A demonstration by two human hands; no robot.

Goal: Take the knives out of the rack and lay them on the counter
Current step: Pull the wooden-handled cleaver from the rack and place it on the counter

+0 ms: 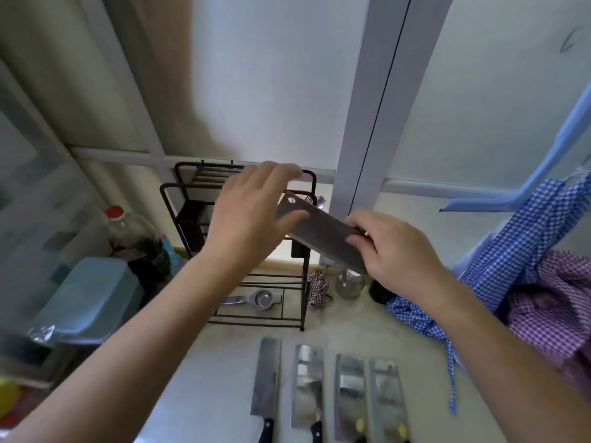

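Note:
A black wire rack (179, 215) stands on the pale counter (204, 372) against the wall. In the air in front of the rack's upper right is a broad cleaver (323, 231), blade tilted down to the right. My right hand (396, 251) grips its handle end. My left hand (252, 215) touches the blade's far end with thumb and fingers, near the hole in the blade. Several cleavers (329, 388) lie side by side on the counter near me, handles toward me.
A metal squeezer (256, 300) lies on the rack's bottom shelf. A steel jar (350, 282) and a small cloth bundle (316, 289) stand right of the rack. Checked cloths (537, 282) hang at right. A teal box (92, 298) and a red-capped bottle (128, 231) sit at left.

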